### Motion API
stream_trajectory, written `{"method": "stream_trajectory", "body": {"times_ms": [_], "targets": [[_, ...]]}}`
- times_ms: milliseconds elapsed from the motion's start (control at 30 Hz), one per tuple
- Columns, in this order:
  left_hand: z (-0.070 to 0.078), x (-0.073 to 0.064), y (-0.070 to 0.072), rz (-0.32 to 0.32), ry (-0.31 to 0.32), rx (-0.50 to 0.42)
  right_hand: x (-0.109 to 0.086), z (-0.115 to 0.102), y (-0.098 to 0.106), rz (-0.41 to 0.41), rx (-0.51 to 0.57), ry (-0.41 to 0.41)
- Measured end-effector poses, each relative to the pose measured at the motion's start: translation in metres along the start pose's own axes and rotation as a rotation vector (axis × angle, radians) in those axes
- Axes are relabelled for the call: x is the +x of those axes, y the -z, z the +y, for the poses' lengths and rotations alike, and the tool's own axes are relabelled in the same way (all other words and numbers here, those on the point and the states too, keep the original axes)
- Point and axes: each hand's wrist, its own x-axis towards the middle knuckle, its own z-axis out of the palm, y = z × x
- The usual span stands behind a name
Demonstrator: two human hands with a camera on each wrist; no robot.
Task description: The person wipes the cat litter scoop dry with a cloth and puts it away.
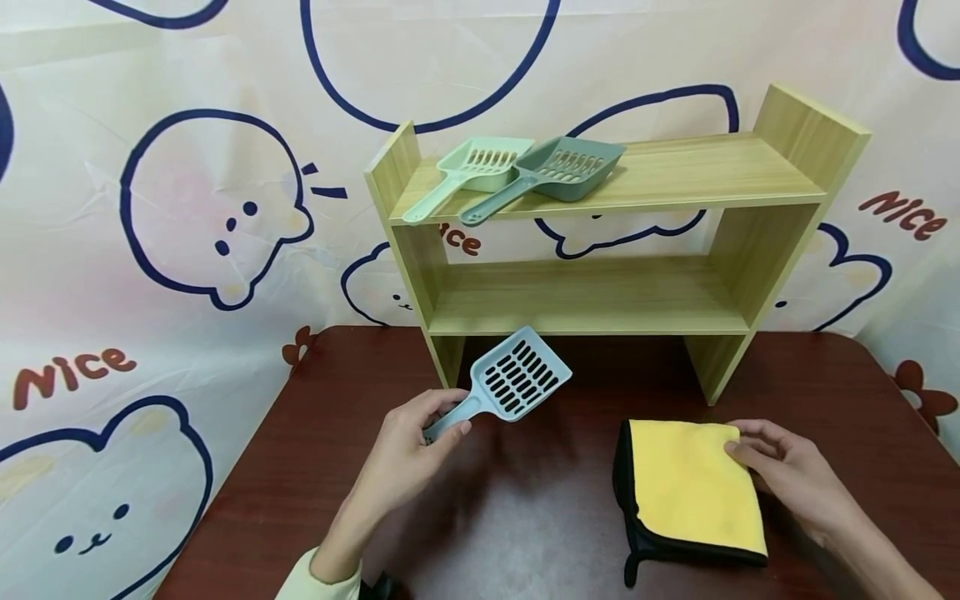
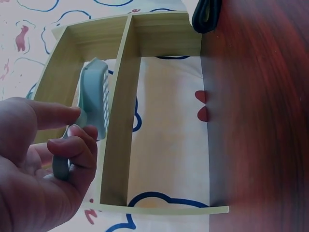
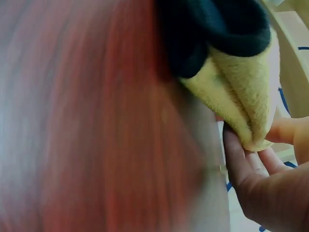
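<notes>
My left hand (image 1: pixel 408 450) grips the handle of a light blue slotted litter scoop (image 1: pixel 517 375), thumb on one side and fingers curled round the other. The scoop is raised in front of the shelf, its slotted head pointing up and right in the head view. In the left wrist view the scoop (image 2: pixel 94 96) shows edge-on past the fingers. My right hand (image 1: pixel 795 475) pinches the upper right corner of a folded yellow cloth (image 1: pixel 693 483) with black edging. The right wrist view shows thumb and fingers on either side of the folded yellow layers (image 3: pixel 241 92).
A two-tier wooden shelf (image 1: pixel 592 296) stands at the back of the dark red table (image 1: pixel 300 492). On its top board, toward the left, lie a pale green scoop (image 1: pixel 480 162) and a darker grey-green scoop (image 1: pixel 573 171), partly overlapping. Behind hangs a cartoon-printed backdrop (image 1: pixel 67 275).
</notes>
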Motion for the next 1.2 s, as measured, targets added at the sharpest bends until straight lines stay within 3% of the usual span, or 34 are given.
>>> {"method": "stream_trajectory", "body": {"times_ms": [200, 367, 500, 667, 1000, 1200], "targets": [[0.007, -0.003, -0.001, 0.015, 0.009, 0.032, -0.002, -0.001, 0.003, 0.093, -0.236, 0.091], [0.019, -0.004, 0.002, 0.013, -0.009, 0.055, -0.012, -0.007, 0.009, 0.246, -0.378, 0.211], [0.037, -0.003, 0.006, 0.003, -0.050, 0.074, -0.023, -0.018, 0.016, 0.386, -0.494, 0.269], [0.068, 0.002, 0.013, -0.012, -0.109, 0.104, -0.036, -0.034, 0.025, 0.508, -0.602, 0.280], [0.134, 0.033, 0.023, -0.037, -0.273, 0.142, -0.057, -0.056, 0.032, 0.557, -0.656, 0.256], [0.171, 0.055, 0.026, -0.065, -0.322, 0.128, -0.064, -0.058, 0.029, 0.555, -0.641, 0.315]]}}
